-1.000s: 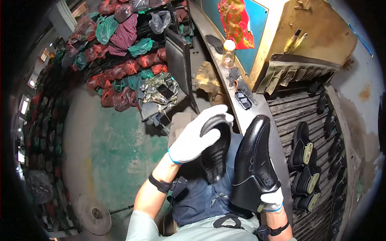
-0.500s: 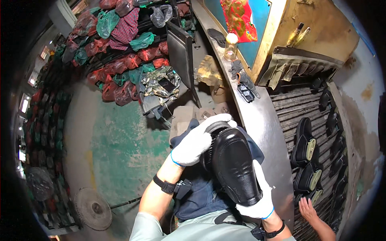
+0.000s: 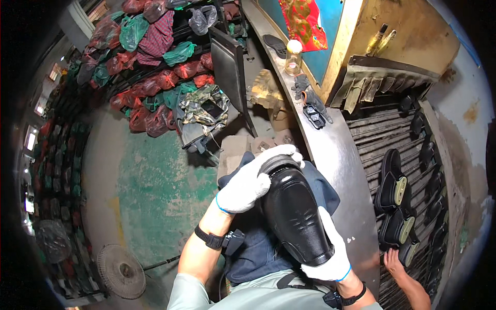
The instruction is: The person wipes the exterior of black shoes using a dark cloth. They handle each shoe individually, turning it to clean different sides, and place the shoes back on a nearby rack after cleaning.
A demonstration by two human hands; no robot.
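A glossy black leather shoe (image 3: 298, 219) lies lengthwise across my lap between my two white-gloved hands. My left hand (image 3: 246, 185) wraps the far end, its fingers reaching around the dark ridged sole edge that shows there. Around the near, narrower end, my right hand (image 3: 331, 257) is closed, with the palm beneath and fingers along the right side. The shoe's underside is hidden. Dark blue cloth (image 3: 250, 253) covers my lap under it.
A metal-topped bench (image 3: 343, 175) runs along my right, bearing dark gloves (image 3: 312, 98), a jar (image 3: 293, 57) and a black sole (image 3: 275, 45). Beyond it, black shoes (image 3: 391, 181) stand on a slatted conveyor, where another person's hand (image 3: 396, 264) reaches. A fan (image 3: 121, 271) stands left.
My left thumb and fingers have shifted slightly along the shoe's far end, and the shoe has turned a little. The other person's hand has moved up closer to the shoes on the slats.
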